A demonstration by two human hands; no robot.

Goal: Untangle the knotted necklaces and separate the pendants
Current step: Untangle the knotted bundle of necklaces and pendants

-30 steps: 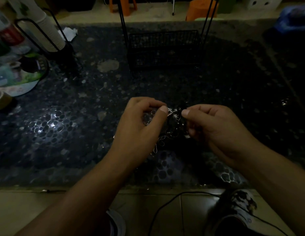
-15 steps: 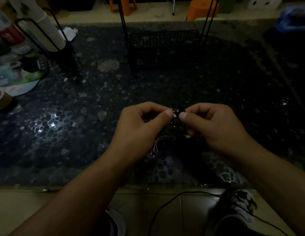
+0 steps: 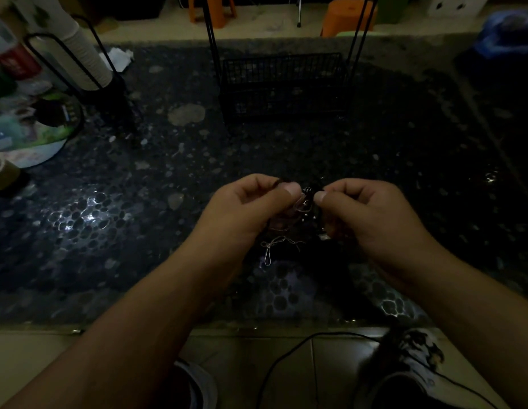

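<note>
Both hands have drawn closer together over the last second, so the short stretch of silver chain that showed between the thumbs is now bunched into a small dark clump. Left hand [image 3: 251, 211] pinches one side of the tangled necklaces [image 3: 305, 202] between thumb and curled forefinger, and the right hand [image 3: 372, 214] pinches the other side the same way, thumb tips nearly meeting. That clump is held up in the air just above the dark pebbled table [image 3: 109, 231], near its front edge, and a thin pale loop of chain [image 3: 271, 246] hangs below the left hand towards the table top. Light is poor, so how many strands or pendants sit in the knot cannot be told. Closing the gap looks like a way of putting slack into the knot instead of pulling it tighter, which suggests the untangling is at an early stage, with nothing separated yet. Further back stands a black wire basket [image 3: 282, 81], well apart from the hands, and a roll of tape [image 3: 1, 174] lies at the left edge.
</note>
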